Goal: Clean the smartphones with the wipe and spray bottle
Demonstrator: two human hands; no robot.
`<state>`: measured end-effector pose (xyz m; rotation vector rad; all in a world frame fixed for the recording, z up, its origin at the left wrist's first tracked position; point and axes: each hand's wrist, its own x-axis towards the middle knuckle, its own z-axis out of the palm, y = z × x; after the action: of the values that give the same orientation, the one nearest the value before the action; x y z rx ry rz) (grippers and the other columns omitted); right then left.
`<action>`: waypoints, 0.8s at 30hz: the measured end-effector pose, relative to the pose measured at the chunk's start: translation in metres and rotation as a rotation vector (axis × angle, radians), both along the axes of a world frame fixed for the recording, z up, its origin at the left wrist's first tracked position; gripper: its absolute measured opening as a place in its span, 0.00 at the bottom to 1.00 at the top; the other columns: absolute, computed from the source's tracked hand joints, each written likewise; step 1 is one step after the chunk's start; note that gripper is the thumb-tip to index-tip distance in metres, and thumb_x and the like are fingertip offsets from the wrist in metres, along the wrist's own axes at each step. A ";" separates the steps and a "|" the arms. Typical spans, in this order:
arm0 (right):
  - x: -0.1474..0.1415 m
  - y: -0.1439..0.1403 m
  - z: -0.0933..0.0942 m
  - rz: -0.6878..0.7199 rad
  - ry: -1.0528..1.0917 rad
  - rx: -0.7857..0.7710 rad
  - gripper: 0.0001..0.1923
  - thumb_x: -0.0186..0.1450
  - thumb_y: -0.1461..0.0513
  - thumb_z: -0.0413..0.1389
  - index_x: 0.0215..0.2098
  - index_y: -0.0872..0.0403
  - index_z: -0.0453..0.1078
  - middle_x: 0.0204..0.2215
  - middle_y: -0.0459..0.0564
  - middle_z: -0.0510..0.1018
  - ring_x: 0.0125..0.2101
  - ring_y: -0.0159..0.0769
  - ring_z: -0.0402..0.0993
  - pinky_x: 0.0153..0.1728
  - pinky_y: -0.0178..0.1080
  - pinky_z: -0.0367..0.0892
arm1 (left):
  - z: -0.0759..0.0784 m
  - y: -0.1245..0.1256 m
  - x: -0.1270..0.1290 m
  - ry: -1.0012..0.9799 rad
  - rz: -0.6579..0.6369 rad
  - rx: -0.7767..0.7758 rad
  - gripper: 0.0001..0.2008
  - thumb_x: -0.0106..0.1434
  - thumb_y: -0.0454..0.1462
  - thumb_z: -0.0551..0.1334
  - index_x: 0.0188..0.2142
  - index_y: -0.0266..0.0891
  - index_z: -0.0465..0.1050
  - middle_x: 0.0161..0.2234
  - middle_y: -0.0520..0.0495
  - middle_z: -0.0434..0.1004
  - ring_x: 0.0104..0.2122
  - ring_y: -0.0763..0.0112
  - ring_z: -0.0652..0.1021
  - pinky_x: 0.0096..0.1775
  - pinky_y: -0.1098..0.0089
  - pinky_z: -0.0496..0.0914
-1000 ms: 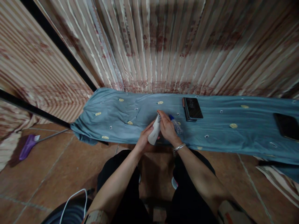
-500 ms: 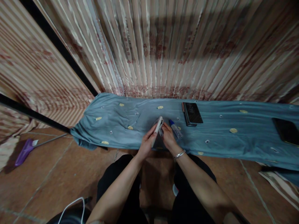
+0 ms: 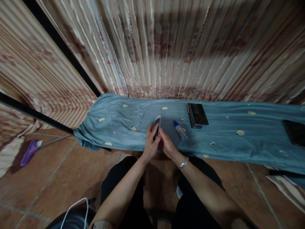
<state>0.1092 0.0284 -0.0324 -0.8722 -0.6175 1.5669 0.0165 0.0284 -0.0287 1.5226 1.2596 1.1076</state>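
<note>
Over the near edge of a bench covered with a blue patterned cloth (image 3: 221, 133), my left hand (image 3: 150, 144) holds a slim dark phone (image 3: 157, 123) on its edge. My right hand (image 3: 168, 146) touches the lower part of the same phone from the right; a silver bangle sits on that wrist. A small clear bottle with a blue cap (image 3: 180, 130) lies on the cloth just right of my hands.
A stack of dark phones (image 3: 197, 115) lies further right on the cloth, and another dark device (image 3: 295, 132) at the far right edge. Striped curtains (image 3: 166, 47) hang behind. A purple broom head (image 3: 29, 152) and a white cable (image 3: 76, 206) are on the tiled floor.
The white cloth seen in my hands a second ago is no longer visible. The phone has turned edge-on and both hands have shifted slightly toward me.
</note>
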 end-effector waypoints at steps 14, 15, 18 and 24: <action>0.015 0.000 0.006 0.071 0.167 -0.181 0.13 0.63 0.53 0.58 0.40 0.52 0.75 0.32 0.45 0.82 0.35 0.35 0.78 0.36 0.35 0.72 | 0.000 0.006 -0.006 -0.370 0.002 -0.137 0.34 0.53 0.41 0.67 0.60 0.45 0.65 0.66 0.46 0.61 0.66 0.59 0.58 0.65 0.60 0.51; 0.017 0.000 0.009 0.072 0.208 -0.189 0.13 0.65 0.53 0.56 0.41 0.52 0.75 0.34 0.46 0.83 0.36 0.35 0.78 0.37 0.36 0.73 | 0.002 0.008 -0.007 -0.448 0.074 -0.177 0.33 0.54 0.42 0.67 0.60 0.45 0.66 0.64 0.46 0.64 0.65 0.60 0.61 0.63 0.62 0.55; 0.022 -0.001 0.019 0.181 0.341 -0.216 0.19 0.69 0.50 0.48 0.43 0.54 0.74 0.35 0.50 0.83 0.36 0.39 0.79 0.40 0.43 0.74 | 0.015 0.014 -0.010 -0.705 0.196 -0.326 0.19 0.58 0.47 0.65 0.47 0.44 0.73 0.41 0.49 0.81 0.46 0.68 0.78 0.47 0.70 0.71; 0.025 -0.009 0.024 0.419 0.484 -0.240 0.30 0.71 0.46 0.39 0.47 0.61 0.71 0.36 0.59 0.82 0.32 0.39 0.78 0.35 0.42 0.75 | 0.043 0.006 -0.014 -0.957 0.038 -0.791 0.29 0.63 0.58 0.52 0.17 0.39 0.62 0.09 0.58 0.53 0.08 0.77 0.61 0.12 0.76 0.57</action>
<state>0.1344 0.0199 -0.0087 -0.5161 -0.2714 2.1755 0.0027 0.0343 0.0139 0.2812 0.8489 0.9778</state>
